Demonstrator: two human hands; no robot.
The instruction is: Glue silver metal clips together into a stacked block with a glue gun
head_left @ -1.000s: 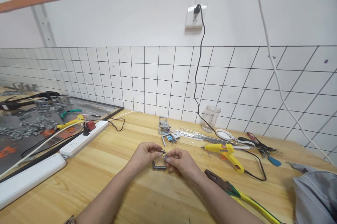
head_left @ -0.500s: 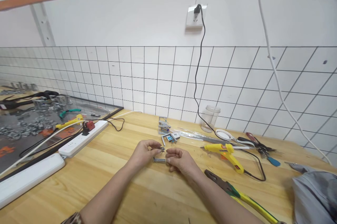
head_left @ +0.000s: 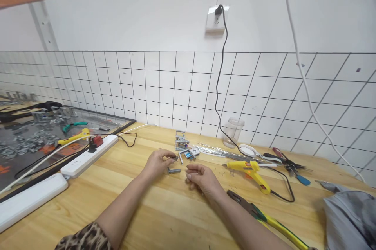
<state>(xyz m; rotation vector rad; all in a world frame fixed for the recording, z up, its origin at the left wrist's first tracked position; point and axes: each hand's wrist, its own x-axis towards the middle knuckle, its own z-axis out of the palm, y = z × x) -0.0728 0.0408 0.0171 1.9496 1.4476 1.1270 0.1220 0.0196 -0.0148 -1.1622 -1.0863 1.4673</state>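
Note:
My left hand (head_left: 158, 164) pinches a small grey metal frame (head_left: 174, 170) between thumb and fingertips. One bar of the frame sticks out below the fingers toward the right; the rest is partly hidden by the hand. To the right, my right hand (head_left: 202, 177) hovers just above the table with its fingers loosely curled and apart, holding nothing that shows. Just beyond both hands lie more metal frame parts (head_left: 181, 140) and a small blue-and-white piece (head_left: 189, 155).
A yellow glue gun (head_left: 252, 173) and large pliers with yellow-green handles (head_left: 264, 216) lie to the right. Behind are clear rods (head_left: 217, 150) and a clear jar (head_left: 234, 132). White power strips (head_left: 88, 156) run along the left. Grey cloth (head_left: 349, 214) sits at the right edge.
My left hand has moved slightly left and up with the metal frame. The right fingers, close to the frame before, are now apart from it.

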